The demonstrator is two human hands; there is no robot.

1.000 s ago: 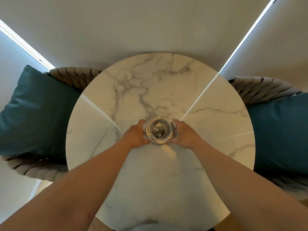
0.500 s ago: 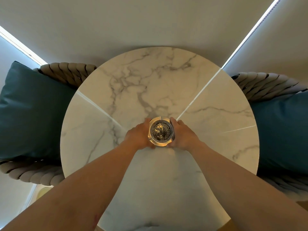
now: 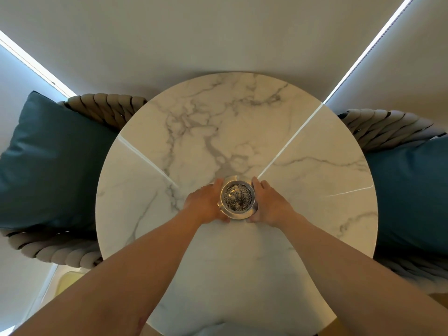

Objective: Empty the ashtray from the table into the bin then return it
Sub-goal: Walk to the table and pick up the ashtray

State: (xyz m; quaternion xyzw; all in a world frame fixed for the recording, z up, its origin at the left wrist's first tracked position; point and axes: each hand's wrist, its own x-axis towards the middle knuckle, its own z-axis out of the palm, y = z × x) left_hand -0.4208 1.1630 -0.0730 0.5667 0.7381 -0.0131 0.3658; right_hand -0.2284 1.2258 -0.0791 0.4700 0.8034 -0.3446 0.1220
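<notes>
a round metal ashtray (image 3: 237,197) sits near the middle of a round white marble-look table (image 3: 303,238), a little toward the person's side of centre. its bowl is filled with dark grey ash, flecked with paler bits, and its broad silvery rim catches the light. whether its base is on the table or just lifted off it cannot be told from this angle

both bare forearms reach in from the lower corners of the view and meet at the ashtray. the left hand (image 3: 204,206) cups the ashtray's left side, its fingers (image 3: 218,184) curled around the far edge of the rim and the thumb pressed at the near edge. the right hand (image 3: 270,204) mirrors it on the right side, fingers (image 3: 255,184) wrapped around the far rim and thumb low at the near side. both hands are closed against the ashtray, grasping it between them

the table has grey veining and two bright thin streaks of reflected light running across it toward the ashtray, one from the left and one from the right

on each side of the table stands a chair with a thick, woven rope-like frame, the left chair (image 3: 106,107) and the right chair (image 3: 388,128). a dark teal cushion (image 3: 53,163) rests in the left one and another teal cushion (image 3: 409,190) in the right one. pale blinds (image 3: 218,32) fill the background, with narrow bright gaps of daylight between them
</notes>
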